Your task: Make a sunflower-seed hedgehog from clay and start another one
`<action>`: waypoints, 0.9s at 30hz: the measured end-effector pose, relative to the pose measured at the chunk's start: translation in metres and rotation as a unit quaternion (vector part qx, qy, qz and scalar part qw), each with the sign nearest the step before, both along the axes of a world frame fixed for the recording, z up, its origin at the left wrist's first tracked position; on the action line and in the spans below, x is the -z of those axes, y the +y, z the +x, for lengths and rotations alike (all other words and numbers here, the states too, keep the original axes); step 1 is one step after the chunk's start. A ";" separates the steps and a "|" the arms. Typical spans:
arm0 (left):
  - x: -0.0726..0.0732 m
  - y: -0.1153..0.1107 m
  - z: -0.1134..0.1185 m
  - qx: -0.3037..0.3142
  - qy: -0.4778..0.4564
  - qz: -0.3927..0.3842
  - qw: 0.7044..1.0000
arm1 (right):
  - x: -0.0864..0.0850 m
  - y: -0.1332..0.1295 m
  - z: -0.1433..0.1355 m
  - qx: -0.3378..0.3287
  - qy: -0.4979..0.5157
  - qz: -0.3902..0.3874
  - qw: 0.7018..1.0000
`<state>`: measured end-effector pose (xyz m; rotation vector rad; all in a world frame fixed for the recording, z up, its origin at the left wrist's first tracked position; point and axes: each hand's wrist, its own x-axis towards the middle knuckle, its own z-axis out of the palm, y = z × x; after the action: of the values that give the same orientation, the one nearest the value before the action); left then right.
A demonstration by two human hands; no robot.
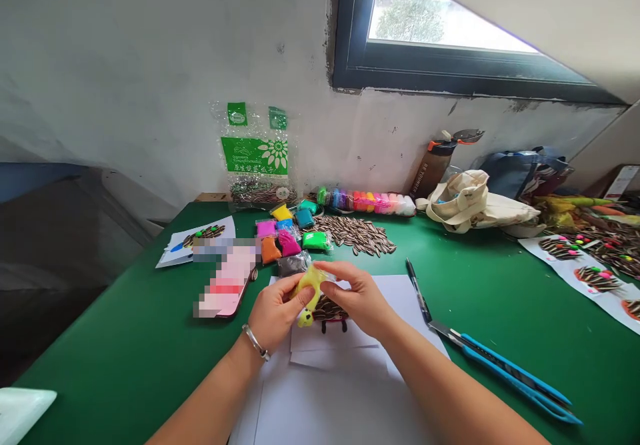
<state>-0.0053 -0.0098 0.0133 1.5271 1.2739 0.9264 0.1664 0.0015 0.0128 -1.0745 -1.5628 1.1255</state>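
Between both hands is a small yellow packet of modelling clay in clear wrap. My left hand, with a silver bangle at its wrist, grips the packet from the left with thumb and fingers. From the right, my right hand pinches the packet's upper edge. Just below them on white paper lies a small animal figure: a body of striped sunflower seeds, a yellow head with dark eyes, and two dark legs. My fingers cover part of its upper side.
Coloured clay packets and a pile of sunflower seeds lie beyond my hands. A phone is on the left. To the right are a pen and a blue utility knife. A seed bag leans on the wall.
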 end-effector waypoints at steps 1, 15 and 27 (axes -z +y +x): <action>0.000 0.000 0.001 0.001 -0.001 -0.001 1.000 | 0.000 0.000 0.000 -0.012 0.017 -0.019 1.000; -0.003 -0.006 0.005 0.007 -0.019 -0.006 1.000 | 0.002 0.003 0.003 -0.038 0.099 -0.023 0.994; -0.003 -0.003 0.002 -0.001 -0.060 -0.036 0.998 | 0.003 0.002 0.004 -0.055 0.163 -0.136 0.976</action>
<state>-0.0036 -0.0127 0.0163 1.3923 1.2109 0.9493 0.1699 0.0040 0.0097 -0.9262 -1.2444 1.5416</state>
